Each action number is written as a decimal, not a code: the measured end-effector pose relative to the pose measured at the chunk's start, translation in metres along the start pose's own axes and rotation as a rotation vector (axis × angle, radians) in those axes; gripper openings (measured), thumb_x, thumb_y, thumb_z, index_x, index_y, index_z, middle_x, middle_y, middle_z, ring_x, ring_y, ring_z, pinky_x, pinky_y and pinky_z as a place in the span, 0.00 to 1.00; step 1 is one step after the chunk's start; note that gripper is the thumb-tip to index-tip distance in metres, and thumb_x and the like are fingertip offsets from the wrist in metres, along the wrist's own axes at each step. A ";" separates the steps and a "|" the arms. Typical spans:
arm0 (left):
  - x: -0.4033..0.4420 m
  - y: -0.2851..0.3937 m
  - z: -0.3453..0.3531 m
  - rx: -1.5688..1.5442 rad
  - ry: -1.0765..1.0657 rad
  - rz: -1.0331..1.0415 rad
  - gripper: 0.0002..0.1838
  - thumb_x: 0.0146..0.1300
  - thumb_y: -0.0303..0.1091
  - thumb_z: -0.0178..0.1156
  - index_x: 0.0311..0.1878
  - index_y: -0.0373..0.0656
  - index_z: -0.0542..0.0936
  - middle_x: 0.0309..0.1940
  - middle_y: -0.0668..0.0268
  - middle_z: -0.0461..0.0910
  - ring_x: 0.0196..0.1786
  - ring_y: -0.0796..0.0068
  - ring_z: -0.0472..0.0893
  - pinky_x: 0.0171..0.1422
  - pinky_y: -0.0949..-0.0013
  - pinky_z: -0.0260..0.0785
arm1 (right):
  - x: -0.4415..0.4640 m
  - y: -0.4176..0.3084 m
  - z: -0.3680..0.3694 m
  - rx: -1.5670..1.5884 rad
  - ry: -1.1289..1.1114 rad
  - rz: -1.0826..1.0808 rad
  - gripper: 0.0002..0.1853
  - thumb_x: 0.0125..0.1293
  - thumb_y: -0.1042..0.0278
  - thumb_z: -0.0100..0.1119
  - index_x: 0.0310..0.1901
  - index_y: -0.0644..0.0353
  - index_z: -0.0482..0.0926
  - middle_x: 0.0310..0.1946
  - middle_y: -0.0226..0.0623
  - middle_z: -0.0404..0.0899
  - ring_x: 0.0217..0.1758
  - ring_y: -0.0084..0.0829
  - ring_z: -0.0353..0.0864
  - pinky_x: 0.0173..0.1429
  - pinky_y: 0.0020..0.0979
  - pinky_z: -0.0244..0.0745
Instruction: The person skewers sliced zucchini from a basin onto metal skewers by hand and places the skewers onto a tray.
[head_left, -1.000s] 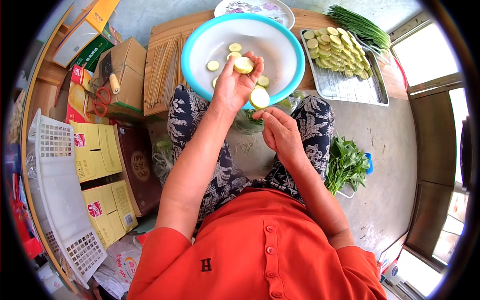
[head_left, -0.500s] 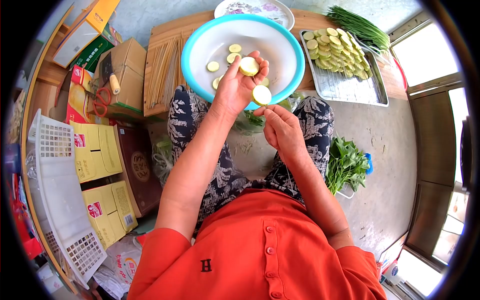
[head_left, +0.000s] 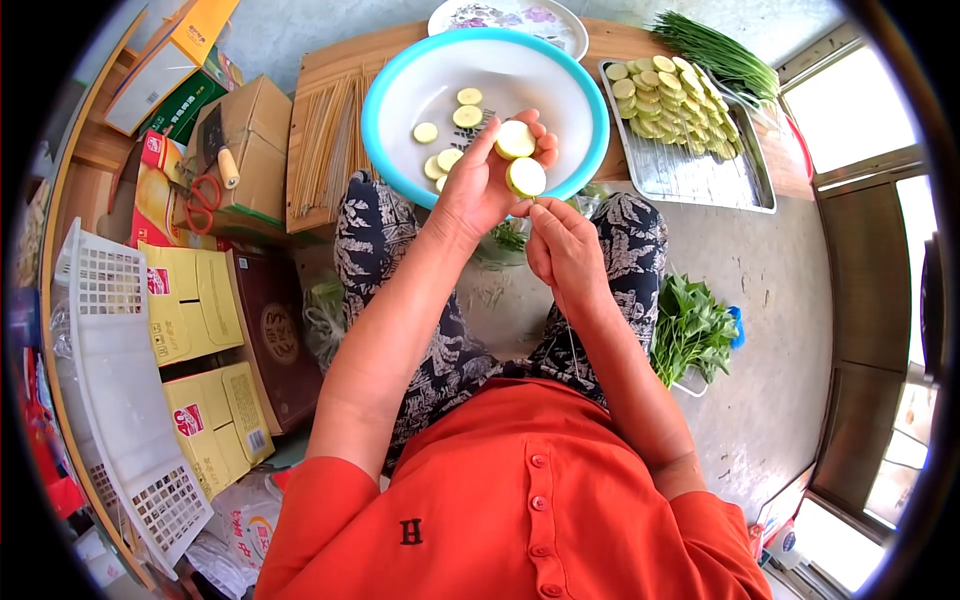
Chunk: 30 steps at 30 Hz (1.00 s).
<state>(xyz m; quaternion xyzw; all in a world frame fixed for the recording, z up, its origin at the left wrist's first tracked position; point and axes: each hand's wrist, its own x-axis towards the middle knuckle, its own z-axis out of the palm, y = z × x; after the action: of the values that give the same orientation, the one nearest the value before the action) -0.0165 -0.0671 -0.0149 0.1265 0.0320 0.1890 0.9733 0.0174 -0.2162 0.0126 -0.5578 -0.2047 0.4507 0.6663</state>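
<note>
My left hand (head_left: 480, 180) is palm up over the near side of a white basin (head_left: 400, 95) with a blue rim, its fingers curled round a pale round zucchini slice (head_left: 515, 139). Just below it, a second zucchini slice (head_left: 526, 178) sits at the tip of a thin skewer (head_left: 573, 345). My right hand (head_left: 565, 245) is closed in a pinch on this skewer, whose rest runs back under the wrist. The two slices nearly touch. Inside the basin lie several loose zucchini slices (head_left: 467, 116).
Bare skewers (head_left: 330, 150) lie on the wooden table left of the basin. At right, a metal tray (head_left: 700, 185) holds stacked skewered slices (head_left: 680, 105), with long green chives (head_left: 715, 50) behind. Leafy greens (head_left: 692, 330) stand on the floor. Cardboard boxes (head_left: 255, 140) and scissors (head_left: 203, 205) are at left.
My left hand has shifted slightly right and its slice has moved down and right, closer to the skewered slice. My right hand has risen a little with the skewer.
</note>
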 end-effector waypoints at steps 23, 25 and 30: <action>-0.001 -0.003 -0.003 0.341 0.271 0.317 0.30 0.76 0.53 0.33 0.58 0.36 0.73 0.36 0.62 0.75 0.29 0.75 0.70 0.38 0.67 0.66 | -0.001 0.039 0.006 -0.110 0.043 -0.049 0.10 0.74 0.68 0.49 0.44 0.62 0.79 0.17 0.16 0.61 0.18 0.11 0.57 0.21 0.18 0.51; -0.003 -0.005 -0.003 0.335 0.275 0.294 0.30 0.76 0.54 0.33 0.57 0.36 0.73 0.36 0.62 0.75 0.29 0.75 0.70 0.38 0.67 0.66 | 0.001 0.038 0.008 -0.126 0.049 -0.059 0.10 0.74 0.68 0.49 0.44 0.62 0.79 0.17 0.16 0.61 0.18 0.11 0.57 0.21 0.18 0.51; -0.002 -0.007 -0.002 0.345 0.280 0.361 0.31 0.75 0.57 0.34 0.56 0.37 0.73 0.34 0.62 0.77 0.25 0.75 0.72 0.33 0.69 0.70 | 0.001 0.031 0.004 -0.097 -0.002 0.027 0.10 0.74 0.68 0.48 0.43 0.62 0.79 0.17 0.19 0.65 0.18 0.11 0.58 0.21 0.18 0.52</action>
<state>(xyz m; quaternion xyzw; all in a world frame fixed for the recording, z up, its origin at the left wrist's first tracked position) -0.0158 -0.0735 -0.0188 0.2668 0.1749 0.3668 0.8739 0.0036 -0.2140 -0.0156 -0.5917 -0.2194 0.4497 0.6321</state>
